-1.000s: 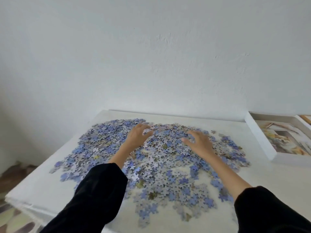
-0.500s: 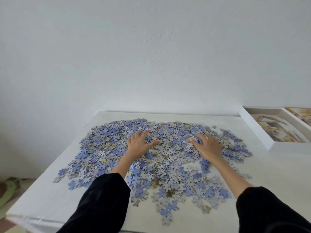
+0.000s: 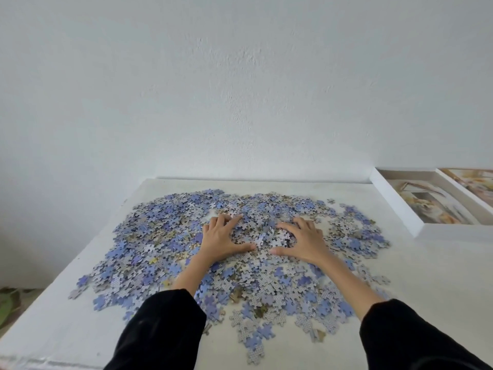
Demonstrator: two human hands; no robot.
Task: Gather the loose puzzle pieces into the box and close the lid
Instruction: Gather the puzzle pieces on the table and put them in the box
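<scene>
Home: puzzle-strewn table (image 3: 426,276), plaster wall (image 3: 240,89).

No legible text, labels, numbers; box (image 3: 397,202) picture too blurred, maybe unlettered.

box (image 3: 392,201) and, maybe, lid (image 3: 477,184) cut off

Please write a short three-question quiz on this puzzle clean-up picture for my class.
1. True or false: the box stands at the right of the table.
2. What do the left hand and right hand touch? A) the pieces B) the box C) a cup
3. Fill in: the sleeves are ___ in colour.
Key: 1 true; 2 A; 3 black.
</scene>
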